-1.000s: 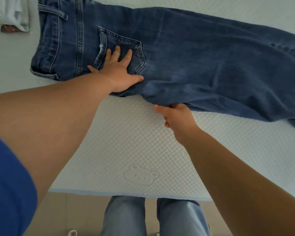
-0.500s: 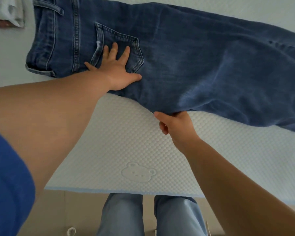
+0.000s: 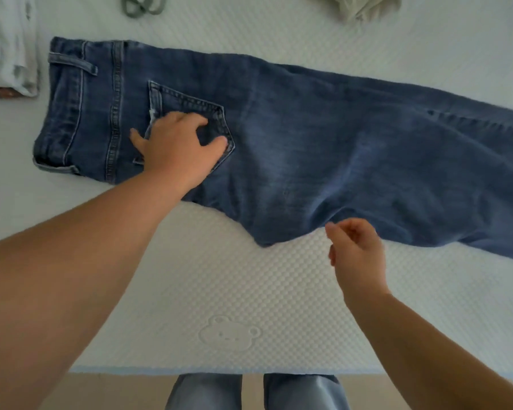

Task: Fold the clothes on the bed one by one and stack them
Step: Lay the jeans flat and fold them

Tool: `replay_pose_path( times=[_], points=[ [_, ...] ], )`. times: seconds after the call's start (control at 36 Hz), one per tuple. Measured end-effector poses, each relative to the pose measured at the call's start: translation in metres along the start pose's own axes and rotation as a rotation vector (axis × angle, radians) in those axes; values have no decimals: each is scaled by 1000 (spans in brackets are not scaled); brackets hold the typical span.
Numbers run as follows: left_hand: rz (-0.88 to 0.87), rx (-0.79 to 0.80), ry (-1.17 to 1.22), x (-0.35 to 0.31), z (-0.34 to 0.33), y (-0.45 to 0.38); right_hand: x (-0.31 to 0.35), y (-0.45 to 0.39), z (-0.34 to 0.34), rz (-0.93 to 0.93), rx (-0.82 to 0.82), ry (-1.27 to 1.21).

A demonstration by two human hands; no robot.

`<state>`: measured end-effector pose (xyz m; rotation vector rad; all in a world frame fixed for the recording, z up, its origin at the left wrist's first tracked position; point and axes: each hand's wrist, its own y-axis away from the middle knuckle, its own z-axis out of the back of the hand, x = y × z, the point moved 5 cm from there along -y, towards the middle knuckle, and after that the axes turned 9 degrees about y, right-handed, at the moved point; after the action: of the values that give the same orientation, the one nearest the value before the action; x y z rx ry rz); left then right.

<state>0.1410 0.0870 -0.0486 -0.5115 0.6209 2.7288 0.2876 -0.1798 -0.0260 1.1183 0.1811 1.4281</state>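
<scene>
folded stack (image 3: 9, 45): pale garments, far left on the bed (image 3: 190, 276), just beside the waistband; finished pile, by my reading.
jeans (image 3: 323, 149): dark denim, halved lengthwise, back pocket (image 3: 190, 113) up, waistband left, legs running off the right edge.
left hand (image 3: 179, 147): palm down on the pocket, fingers (image 3: 190, 119) curled a little, thumb out; pins the denim, grips nothing.
right hand (image 3: 357, 255): at the near crotch edge, fingers (image 3: 347, 229) loosely bent and parted, empty; touching the hem or just clear, cannot tell.
unfolded items: green strap piece (image 3: 144, 5) and beige garment (image 3: 356, 7) at the far edge, still to do.
step in hand: likely flattening before folding the legs over.
do it well: keep the seat pinned, tuck or smooth the crotch point so the edge is straight, then bring the leg ends toward the waistband, edges matched.
risk: bulge near the crotch may give a lumpy fold.
</scene>
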Motion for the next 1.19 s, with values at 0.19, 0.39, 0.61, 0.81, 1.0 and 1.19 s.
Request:
replay_pose_path(
  times=[0.19,0.39,0.61,0.81,1.0,1.19],
  points=[
    [-352,46,154,-79,1,-27,68,-101,80,328,-264,419],
    [-246,223,-58,-116,-31,-70,83,-180,122,203,-159,701],
    [-227,43,12,-119,-14,-75,72,-196,151,146,-32,843],
    [-188,-61,105,-112,-14,-71,43,-216,188,-81,107,799],
    [-111,-21,158,-117,-27,-72,38,-226,225,-22,52,650],
    [-65,-96,249,-116,-24,-71,65,-209,226,347,-405,825]
  ],
)
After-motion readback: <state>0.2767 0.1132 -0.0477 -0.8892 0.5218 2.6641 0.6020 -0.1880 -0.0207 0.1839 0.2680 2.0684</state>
